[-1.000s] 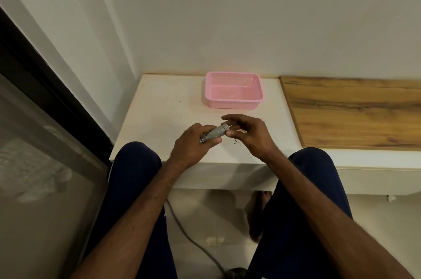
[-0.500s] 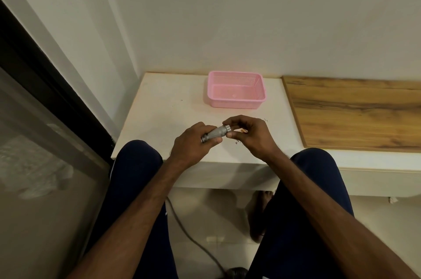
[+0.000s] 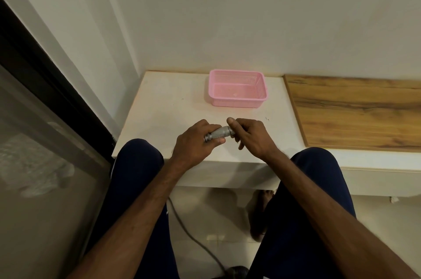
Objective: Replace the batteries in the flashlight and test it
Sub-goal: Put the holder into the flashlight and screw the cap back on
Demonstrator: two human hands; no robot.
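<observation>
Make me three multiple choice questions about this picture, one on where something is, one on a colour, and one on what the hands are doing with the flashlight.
1. Where does the basket stand?
A. On the white table top, near the wall
B. On the wooden board
C. On the floor

2. What colour is the basket?
A. Blue
B. Pink
C. Green

3. How is the flashlight held?
A. It lies alone on the table
B. By the right hand only
C. By both hands, one at each end

Answers:
1. A: the basket sits on the white table, left of the wooden board.
2. B: its walls and floor are pink all over.
3. C: the left hand wraps the silver body, and the fingers of the right hand pinch its other end, above the table edge.
</observation>
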